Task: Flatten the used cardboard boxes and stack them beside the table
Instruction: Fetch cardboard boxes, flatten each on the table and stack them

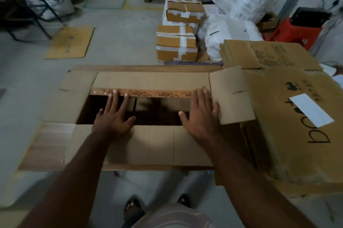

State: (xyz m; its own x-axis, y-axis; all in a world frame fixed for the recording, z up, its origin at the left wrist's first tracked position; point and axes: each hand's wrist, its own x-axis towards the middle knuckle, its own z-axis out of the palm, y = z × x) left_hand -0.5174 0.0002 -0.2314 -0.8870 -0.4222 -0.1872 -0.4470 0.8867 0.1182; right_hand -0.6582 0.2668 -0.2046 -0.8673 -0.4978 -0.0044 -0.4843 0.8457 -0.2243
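A brown cardboard box (152,144) lies on a wooden table (46,146) with its four flaps spread outward and a dark opening in the middle. Brown tape with writing runs along the far flap's edge. My left hand (114,114) reaches over the opening with straight fingers, fingertips touching the taped far flap. My right hand (199,112) lies flat with spread fingers at the opening's right end, against the right flap. A larger box (297,125) with a white label and black print leans against the table's right side, with flattened cardboard (267,55) behind it.
Two taped brown parcels (176,44) stand stacked on the floor beyond the table, next to white plastic sacks (237,5). A flat cardboard sheet (71,42) lies on the concrete floor at left. A red stool (295,32) is at far right, a dark metal rack (27,5) at far left.
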